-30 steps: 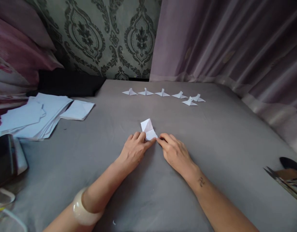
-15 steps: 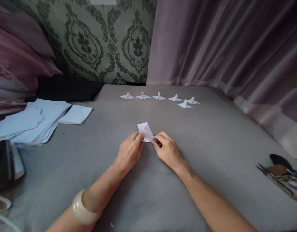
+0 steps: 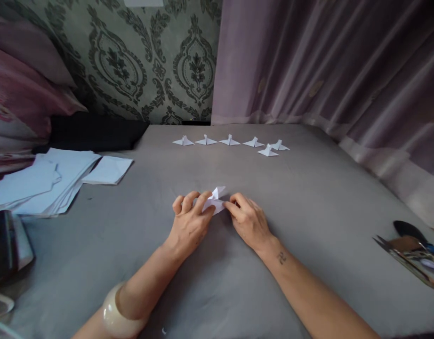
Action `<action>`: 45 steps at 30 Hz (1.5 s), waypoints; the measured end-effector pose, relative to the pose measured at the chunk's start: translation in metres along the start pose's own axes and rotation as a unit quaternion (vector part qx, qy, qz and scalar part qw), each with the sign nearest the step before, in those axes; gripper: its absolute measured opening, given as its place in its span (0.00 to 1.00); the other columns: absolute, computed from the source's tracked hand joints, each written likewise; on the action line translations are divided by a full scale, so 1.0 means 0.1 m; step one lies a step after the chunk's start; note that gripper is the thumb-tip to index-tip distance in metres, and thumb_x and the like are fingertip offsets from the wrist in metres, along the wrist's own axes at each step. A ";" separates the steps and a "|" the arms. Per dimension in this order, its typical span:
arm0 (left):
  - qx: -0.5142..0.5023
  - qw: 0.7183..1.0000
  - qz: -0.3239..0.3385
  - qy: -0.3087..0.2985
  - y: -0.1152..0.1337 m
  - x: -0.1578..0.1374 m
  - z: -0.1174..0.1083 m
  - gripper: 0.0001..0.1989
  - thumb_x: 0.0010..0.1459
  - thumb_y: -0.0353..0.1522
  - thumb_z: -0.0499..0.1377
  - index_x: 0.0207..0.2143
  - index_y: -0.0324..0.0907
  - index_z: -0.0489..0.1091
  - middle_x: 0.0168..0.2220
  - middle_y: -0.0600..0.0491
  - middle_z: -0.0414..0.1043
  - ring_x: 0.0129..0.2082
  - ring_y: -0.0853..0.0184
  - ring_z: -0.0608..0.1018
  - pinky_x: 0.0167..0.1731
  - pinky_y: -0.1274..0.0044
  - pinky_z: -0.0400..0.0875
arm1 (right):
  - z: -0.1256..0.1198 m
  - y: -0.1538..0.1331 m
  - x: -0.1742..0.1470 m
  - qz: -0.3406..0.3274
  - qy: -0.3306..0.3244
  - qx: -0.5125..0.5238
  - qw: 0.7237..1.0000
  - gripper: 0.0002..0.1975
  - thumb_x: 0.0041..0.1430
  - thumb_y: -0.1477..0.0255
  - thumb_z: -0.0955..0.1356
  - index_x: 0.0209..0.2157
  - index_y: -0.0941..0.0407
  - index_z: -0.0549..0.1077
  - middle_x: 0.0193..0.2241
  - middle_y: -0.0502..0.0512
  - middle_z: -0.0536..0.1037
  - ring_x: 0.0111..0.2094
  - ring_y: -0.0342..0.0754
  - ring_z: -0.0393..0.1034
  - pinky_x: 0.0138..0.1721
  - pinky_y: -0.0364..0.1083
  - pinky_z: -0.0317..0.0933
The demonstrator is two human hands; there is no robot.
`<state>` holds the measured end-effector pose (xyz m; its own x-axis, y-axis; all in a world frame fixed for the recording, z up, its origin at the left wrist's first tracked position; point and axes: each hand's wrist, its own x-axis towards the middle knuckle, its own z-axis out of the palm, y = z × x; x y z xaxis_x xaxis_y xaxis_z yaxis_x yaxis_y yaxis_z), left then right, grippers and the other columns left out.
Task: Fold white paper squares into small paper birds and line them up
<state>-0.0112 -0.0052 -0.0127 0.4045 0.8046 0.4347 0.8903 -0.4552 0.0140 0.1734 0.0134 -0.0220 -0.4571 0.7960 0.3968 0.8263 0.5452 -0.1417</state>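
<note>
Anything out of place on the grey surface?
One folded paper figure sits in front of the row of five, breaking the line. A small white scrap lies loose near the picture's bottom edge.

Black cloth (image 3: 97,133) lies over by the far left corner of the tabletop (image 3: 319,197); a pointed tool (image 3: 413,270) sits near its right edge, a mauve curtain (image 3: 280,61) beyond.

There are six folded paper figures (image 3: 229,140), one handled paper piece (image 3: 217,204), two hands (image 3: 249,219), one bangle (image 3: 113,316).
</note>
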 end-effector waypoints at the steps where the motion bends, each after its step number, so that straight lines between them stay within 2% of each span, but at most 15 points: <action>1: -0.001 1.000 -0.006 -0.006 0.00 0.00 0.00 0.10 0.57 0.26 0.55 0.37 0.47 0.72 0.53 0.50 0.67 0.52 0.55 0.63 0.49 0.62 0.52 | -0.01 0.00 -0.01 0.000 -0.008 -0.001 1.000 0.15 0.60 0.82 0.60 0.39 0.55 0.75 0.34 0.55 0.72 0.31 0.45 0.65 0.35 0.44 0.58; 3: -0.007 0.999 -0.011 -0.030 0.00 0.00 0.01 0.15 0.51 0.25 0.56 0.41 0.45 0.72 0.57 0.47 0.63 0.55 0.52 0.61 0.51 0.61 0.51 | -0.02 0.00 -0.03 -0.002 -0.022 -0.001 1.000 0.16 0.59 0.83 0.60 0.38 0.55 0.76 0.35 0.55 0.71 0.32 0.45 0.64 0.35 0.44 0.58; 5: -0.013 0.998 -0.017 -0.054 -0.01 0.00 0.03 0.24 0.44 0.24 0.57 0.47 0.42 0.69 0.59 0.42 0.60 0.57 0.49 0.60 0.52 0.59 0.51 | -0.03 0.01 -0.04 -0.004 -0.029 -0.002 1.000 0.17 0.59 0.84 0.59 0.39 0.54 0.76 0.35 0.55 0.71 0.31 0.44 0.64 0.35 0.44 0.58; 7: -0.012 0.997 -0.031 -0.063 -0.01 0.00 0.04 0.29 0.42 0.24 0.58 0.51 0.38 0.66 0.59 0.38 0.59 0.57 0.47 0.59 0.53 0.57 0.51 | -0.03 0.01 -0.04 -0.007 -0.035 -0.004 0.999 0.17 0.59 0.84 0.59 0.39 0.54 0.76 0.35 0.55 0.71 0.31 0.44 0.64 0.34 0.44 0.58; 10: -0.017 0.997 -0.047 -0.063 -0.01 0.00 0.03 0.28 0.42 0.26 0.59 0.50 0.39 0.66 0.60 0.36 0.57 0.58 0.46 0.59 0.53 0.56 0.52 | -0.02 0.02 -0.04 -0.008 -0.048 -0.004 0.999 0.17 0.59 0.84 0.60 0.39 0.54 0.76 0.36 0.55 0.71 0.31 0.44 0.65 0.34 0.44 0.58; 12: -0.028 0.997 -0.054 -0.050 0.00 0.00 0.01 0.26 0.43 0.26 0.60 0.48 0.42 0.67 0.63 0.37 0.51 0.61 0.44 0.55 0.53 0.54 0.51 | -0.01 0.01 -0.04 -0.007 -0.059 -0.002 0.998 0.17 0.59 0.84 0.60 0.40 0.54 0.75 0.37 0.55 0.71 0.32 0.44 0.65 0.34 0.44 0.58; 16: -0.037 0.997 -0.065 -0.018 0.04 0.00 -0.04 0.26 0.44 0.24 0.60 0.48 0.48 0.67 0.67 0.45 0.42 0.65 0.44 0.46 0.56 0.53 0.46 | -0.03 0.00 -0.04 0.003 -0.080 0.004 0.997 0.17 0.60 0.83 0.60 0.44 0.53 0.74 0.38 0.55 0.71 0.32 0.44 0.66 0.33 0.44 0.59; 20: -0.041 0.997 -0.049 -0.035 0.03 -0.01 -0.03 0.15 0.48 0.24 0.60 0.38 0.47 0.73 0.66 0.47 0.45 0.65 0.46 0.46 0.58 0.53 0.44 | -0.06 -0.01 -0.05 0.030 -0.100 0.019 0.994 0.14 0.62 0.80 0.60 0.43 0.53 0.74 0.38 0.54 0.72 0.31 0.43 0.68 0.30 0.44 0.58; 23: -0.045 0.997 -0.055 -0.033 0.02 -0.01 0.00 0.05 0.52 0.31 0.61 0.33 0.42 0.74 0.65 0.43 0.49 0.64 0.44 0.49 0.57 0.52 0.47 | -0.08 -0.01 -0.04 0.061 -0.102 0.042 0.992 0.12 0.64 0.76 0.60 0.42 0.53 0.74 0.38 0.53 0.72 0.30 0.43 0.69 0.29 0.43 0.58; 26: -0.053 0.996 -0.068 -0.009 0.03 -0.01 0.01 0.10 0.56 0.39 0.59 0.32 0.42 0.75 0.64 0.42 0.51 0.63 0.44 0.51 0.56 0.52 0.49 | -0.07 0.00 -0.04 0.082 -0.097 0.065 0.990 0.11 0.65 0.71 0.61 0.40 0.52 0.74 0.37 0.53 0.73 0.32 0.43 0.70 0.29 0.43 0.58; 28: -0.059 0.995 -0.077 0.006 0.05 -0.01 0.00 0.11 0.57 0.40 0.58 0.32 0.43 0.75 0.64 0.44 0.51 0.63 0.45 0.51 0.55 0.52 0.50 | -0.05 0.00 -0.04 0.092 -0.094 0.075 0.989 0.11 0.65 0.70 0.61 0.40 0.52 0.74 0.37 0.52 0.73 0.32 0.43 0.70 0.30 0.42 0.58; 33: -0.068 0.993 -0.095 0.011 0.11 0.00 -0.04 0.11 0.59 0.37 0.57 0.28 0.44 0.75 0.64 0.47 0.51 0.63 0.44 0.51 0.53 0.52 0.52 | -0.01 0.01 -0.03 0.108 -0.083 0.103 0.985 0.11 0.66 0.68 0.61 0.40 0.52 0.74 0.36 0.52 0.73 0.33 0.44 0.71 0.32 0.42 0.59; 40: -0.052 0.993 -0.106 -0.021 0.14 -0.02 -0.04 0.15 0.60 0.36 0.55 0.24 0.40 0.74 0.63 0.42 0.54 0.63 0.44 0.52 0.53 0.52 0.53 | 0.01 0.02 -0.02 0.120 -0.083 0.103 0.984 0.11 0.66 0.67 0.60 0.39 0.52 0.73 0.36 0.51 0.73 0.33 0.44 0.71 0.30 0.42 0.57; 45: -0.036 0.993 -0.115 -0.004 0.13 -0.02 -0.02 0.13 0.60 0.33 0.54 0.23 0.40 0.71 0.61 0.43 0.57 0.61 0.45 0.55 0.51 0.53 0.57 | 0.02 0.00 0.00 0.130 -0.085 0.094 0.983 0.10 0.65 0.67 0.61 0.38 0.52 0.73 0.35 0.50 0.73 0.32 0.44 0.70 0.29 0.43 0.55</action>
<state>-0.0003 -0.0132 -0.0118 0.1946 0.8930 0.4059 0.9419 -0.2856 0.1768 0.1723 0.0139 -0.0237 -0.3000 0.9385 0.1708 0.8541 0.3440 -0.3901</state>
